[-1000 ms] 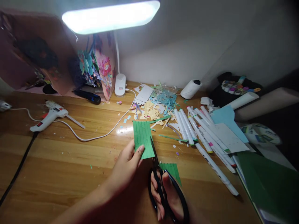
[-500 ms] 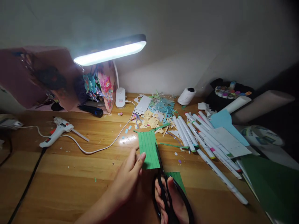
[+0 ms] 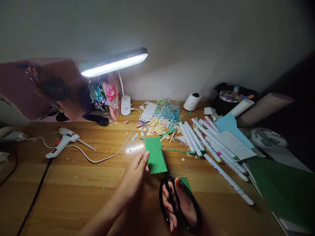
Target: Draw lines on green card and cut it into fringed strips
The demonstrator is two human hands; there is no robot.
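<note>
My left hand (image 3: 137, 168) pinches the left edge of a green paper piece (image 3: 155, 155) marked with dark lengthwise lines, thumb on top. In my right hand (image 3: 180, 200) is a pair of black-handled scissors (image 3: 193, 205), fingers through the large loops. The blades point away from me and lie along the right edge of the green paper, touching or very near it. A second green paper piece (image 3: 186, 183) rests on the table, partly hidden behind the scissors. A thin green strip (image 3: 179, 151) lies beyond the blades, by the markers.
Paper scraps (image 3: 167, 114) are heaped at the back. White markers (image 3: 228, 178) and green sheets (image 3: 275, 186) lie to the right. On the left are a glue gun (image 3: 62, 142) and a white cable (image 3: 95, 161). A lit lamp (image 3: 115, 64) hangs over the back.
The view has shifted slightly. My left hand still holds the green paper, and the scissors remain at its right edge. The scissors' handles look spread a little wider.
</note>
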